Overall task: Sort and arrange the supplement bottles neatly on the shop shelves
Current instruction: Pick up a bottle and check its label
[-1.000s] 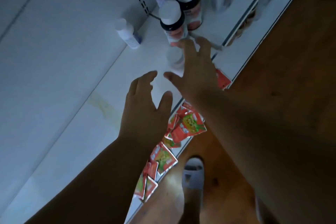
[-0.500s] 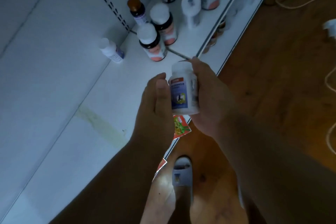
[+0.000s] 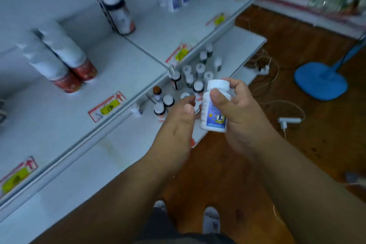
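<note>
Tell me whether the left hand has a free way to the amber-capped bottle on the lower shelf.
Probably yes: the left hand holds nothing, and the amber-capped bottle stands just beyond its fingers at the cluster's near edge, with nothing between them.

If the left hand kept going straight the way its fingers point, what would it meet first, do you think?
Probably the cluster of white-capped bottles on the lower shelf. The left hand points up the picture toward them, beside the white bottle the right hand grips. Depth is unclear; it may pass above them.
</note>
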Motion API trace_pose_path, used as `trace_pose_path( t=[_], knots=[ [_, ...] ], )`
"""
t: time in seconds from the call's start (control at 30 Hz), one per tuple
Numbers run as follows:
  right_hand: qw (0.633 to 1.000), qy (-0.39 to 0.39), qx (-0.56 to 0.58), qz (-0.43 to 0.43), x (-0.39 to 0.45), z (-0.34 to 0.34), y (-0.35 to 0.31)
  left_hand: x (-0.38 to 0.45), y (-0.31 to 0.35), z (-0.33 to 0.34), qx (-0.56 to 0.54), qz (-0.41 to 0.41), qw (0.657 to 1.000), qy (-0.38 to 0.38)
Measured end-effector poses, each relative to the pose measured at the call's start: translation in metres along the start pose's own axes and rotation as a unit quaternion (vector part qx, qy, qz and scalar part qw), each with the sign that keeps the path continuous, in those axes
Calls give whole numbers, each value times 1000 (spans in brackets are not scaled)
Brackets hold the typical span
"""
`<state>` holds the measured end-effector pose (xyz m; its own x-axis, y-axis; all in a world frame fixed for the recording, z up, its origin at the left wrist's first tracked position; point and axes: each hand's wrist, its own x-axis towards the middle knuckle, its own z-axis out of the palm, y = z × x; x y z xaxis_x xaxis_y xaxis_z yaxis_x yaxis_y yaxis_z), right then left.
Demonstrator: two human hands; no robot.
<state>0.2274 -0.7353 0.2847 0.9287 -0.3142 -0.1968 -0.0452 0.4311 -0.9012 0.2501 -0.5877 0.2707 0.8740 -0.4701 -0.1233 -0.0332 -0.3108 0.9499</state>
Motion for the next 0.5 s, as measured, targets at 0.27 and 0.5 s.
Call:
trace_pose_path(
  t=[0.27,0.5],
  knots=[
    [993,-2,-94,-66,53,48,-67,45,54,-38,69,97,992,42],
    [982,25,-166,-92,119,34,-95,125,70,-35,127,151,980,37]
  ],
)
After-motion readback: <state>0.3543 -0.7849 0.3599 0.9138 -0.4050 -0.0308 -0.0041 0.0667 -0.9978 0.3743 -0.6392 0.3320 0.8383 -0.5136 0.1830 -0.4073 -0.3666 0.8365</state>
